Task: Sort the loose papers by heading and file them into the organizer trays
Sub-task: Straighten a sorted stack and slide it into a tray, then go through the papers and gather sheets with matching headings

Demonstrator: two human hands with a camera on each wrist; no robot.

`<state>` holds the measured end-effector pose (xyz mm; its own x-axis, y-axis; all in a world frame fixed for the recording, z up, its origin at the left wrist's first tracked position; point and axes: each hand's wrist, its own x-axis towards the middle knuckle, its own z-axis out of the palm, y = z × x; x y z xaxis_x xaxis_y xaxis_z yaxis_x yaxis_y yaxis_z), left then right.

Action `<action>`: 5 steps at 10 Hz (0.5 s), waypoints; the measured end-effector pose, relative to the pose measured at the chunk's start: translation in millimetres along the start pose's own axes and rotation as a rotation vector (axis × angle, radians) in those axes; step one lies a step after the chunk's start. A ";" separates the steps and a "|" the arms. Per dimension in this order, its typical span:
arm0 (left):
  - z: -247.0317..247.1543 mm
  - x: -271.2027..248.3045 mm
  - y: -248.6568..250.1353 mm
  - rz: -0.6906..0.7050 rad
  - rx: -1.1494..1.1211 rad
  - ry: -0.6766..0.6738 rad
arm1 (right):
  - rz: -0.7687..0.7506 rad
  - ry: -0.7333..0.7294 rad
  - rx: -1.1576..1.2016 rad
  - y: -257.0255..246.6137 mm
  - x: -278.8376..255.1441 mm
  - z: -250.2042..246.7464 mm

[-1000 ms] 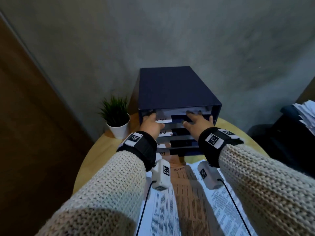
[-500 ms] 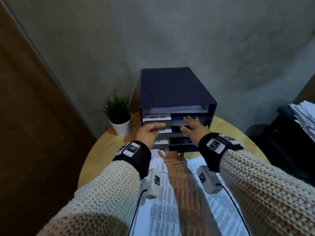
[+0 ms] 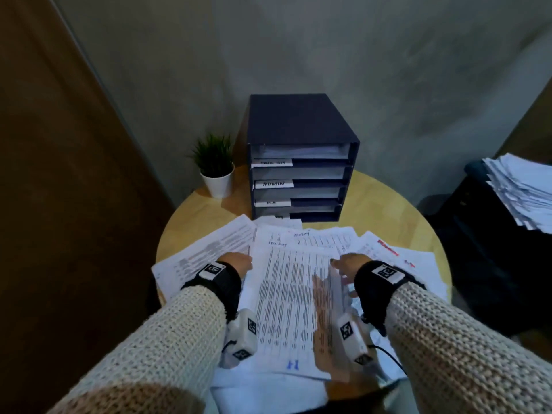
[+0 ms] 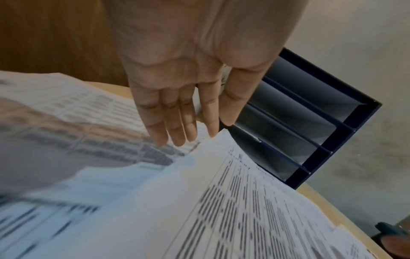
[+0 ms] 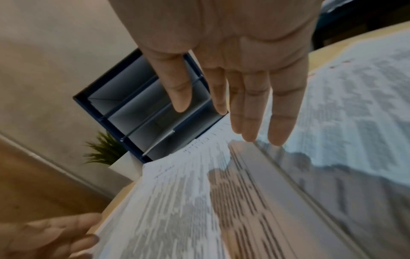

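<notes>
Left hand (image 3: pixel 237 262): fingers straight, tips on the loose papers (image 3: pixel 286 297).
Right hand (image 3: pixel 348 265): fingers spread, over the papers' right side.
Organizer (image 3: pixel 298 162): far side, beyond the papers.

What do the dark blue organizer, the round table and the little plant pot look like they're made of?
Organizer: probably matte plastic or coated board; flat, dull navy panels, can't tell which.
Table: light wood or wood veneer, smooth satin top with faint grain.
Plant pot: white, smooth, likely glazed ceramic or plastic; the leaves look artificial.

Chunky cream knit sleeves (image 3: pixel 167 333), black wrist straps (image 3: pixel 222 282) with square printed tags, white camera pods (image 3: pixel 243 336) trailing black cables (image 3: pixel 391 358).
</notes>
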<state>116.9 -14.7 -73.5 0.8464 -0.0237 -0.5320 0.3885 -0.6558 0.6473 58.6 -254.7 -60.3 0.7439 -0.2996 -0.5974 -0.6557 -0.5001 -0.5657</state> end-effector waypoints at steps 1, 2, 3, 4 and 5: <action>12.3 -11.1 -14.7 -0.044 0.059 -0.003 | 0.079 -0.013 -0.004 23.1 -6.9 8.6; 20.2 -24.7 -22.1 -0.046 0.020 0.026 | 0.137 -0.036 -0.122 36.5 -14.7 14.3; 28.2 -28.6 -27.4 -0.077 -0.072 0.082 | 0.137 -0.030 -0.138 44.2 -19.9 18.9; 34.9 -24.4 -41.0 -0.048 0.043 0.059 | 0.130 0.009 -0.162 53.9 -16.5 23.8; 37.6 -22.5 -50.9 -0.012 -0.093 0.044 | 0.154 0.053 -0.255 60.8 -12.3 28.4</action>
<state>64.4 -9.1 -115.0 0.8561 0.0184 -0.5165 0.4290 -0.5826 0.6903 5.9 -258.4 -103.5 0.6486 -0.4258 -0.6309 -0.7123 -0.6317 -0.3060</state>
